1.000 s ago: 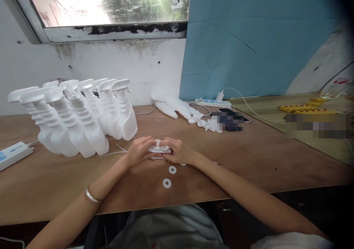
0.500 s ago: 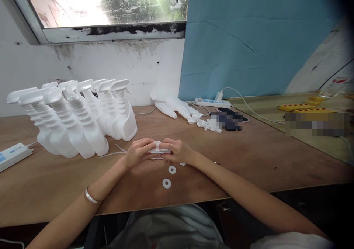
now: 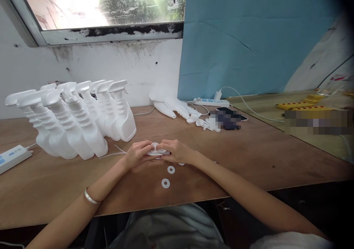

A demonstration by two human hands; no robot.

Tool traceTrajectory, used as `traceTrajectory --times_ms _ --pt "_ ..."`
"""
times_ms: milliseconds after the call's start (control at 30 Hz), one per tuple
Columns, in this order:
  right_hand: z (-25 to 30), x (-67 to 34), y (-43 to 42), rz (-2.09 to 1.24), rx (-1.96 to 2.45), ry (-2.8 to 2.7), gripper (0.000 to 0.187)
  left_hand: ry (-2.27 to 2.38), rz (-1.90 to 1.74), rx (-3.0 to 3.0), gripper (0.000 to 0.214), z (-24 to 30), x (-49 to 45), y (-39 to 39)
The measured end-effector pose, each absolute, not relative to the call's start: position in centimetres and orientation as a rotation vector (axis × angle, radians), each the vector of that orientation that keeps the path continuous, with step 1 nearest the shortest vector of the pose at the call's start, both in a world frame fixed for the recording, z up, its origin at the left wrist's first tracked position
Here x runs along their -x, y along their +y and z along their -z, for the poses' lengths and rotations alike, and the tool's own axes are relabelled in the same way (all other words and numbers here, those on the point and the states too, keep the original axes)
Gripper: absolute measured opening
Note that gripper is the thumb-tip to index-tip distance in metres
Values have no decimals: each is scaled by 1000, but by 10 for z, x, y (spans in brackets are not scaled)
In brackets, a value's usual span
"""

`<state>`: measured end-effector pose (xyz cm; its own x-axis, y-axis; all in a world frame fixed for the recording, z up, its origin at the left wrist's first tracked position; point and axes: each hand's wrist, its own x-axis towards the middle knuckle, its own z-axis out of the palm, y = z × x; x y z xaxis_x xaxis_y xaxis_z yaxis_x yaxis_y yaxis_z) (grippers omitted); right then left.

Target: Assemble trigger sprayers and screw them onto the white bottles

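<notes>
The fingers (image 3: 146, 148) of the left hand (image 3: 137, 154) and right hand (image 3: 177, 151) curl in from both sides and pinch a small white plastic piece (image 3: 156, 150) between them, low over the table (image 3: 249, 156). The piece is round, with a raised ring on top. Just below the fingers lie two flat white washers (image 3: 171, 169), and a row of white spray bottles (image 3: 83, 123) stands off to their left.

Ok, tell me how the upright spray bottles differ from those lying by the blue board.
The upright spray bottles stand in a tight row; the lying bottles rest on their sides. The upright ones are left of the left hand, which with the right hand holds a white part; the lying ones are farther back, by a power strip. Both are white plastic, on the wooden table.
</notes>
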<state>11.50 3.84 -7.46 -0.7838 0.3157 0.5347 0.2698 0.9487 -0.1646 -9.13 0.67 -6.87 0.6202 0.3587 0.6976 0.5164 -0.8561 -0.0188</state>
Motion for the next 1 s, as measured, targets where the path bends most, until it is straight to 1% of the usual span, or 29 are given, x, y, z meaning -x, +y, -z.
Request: traceTrajectory --times_ms 167,233,333,400,600,767,833,933,1000 --pt "81 -115 42 110 470 -2508 24 -810 1160 2632 20 67 89 7" --pt "84 -115 42 151 496 -2476 30 -817 1153 2616 21 65 88 7" --pt "86 -114 41 98 521 -2409 43 -802 1099 2575 21 64 88 7" --pt "87 -114 41 67 528 -2393 47 -783 1079 2543 20 64 89 7" --pt "88 -113 40 55 557 -2424 47 -808 1050 2549 20 65 90 9" --pt "85 -113 39 -32 613 -2435 47 -876 987 2554 19 64 89 9" --pt "82 -113 40 -108 676 -2409 55 -919 988 2507 20 63 89 8" --pt "75 -116 42 -238 788 -2348 73 -1075 1089 2388 23 62 90 9" --pt "71 -120 45 -255 847 -2343 71 -1234 1190 2271 24 62 93 11"
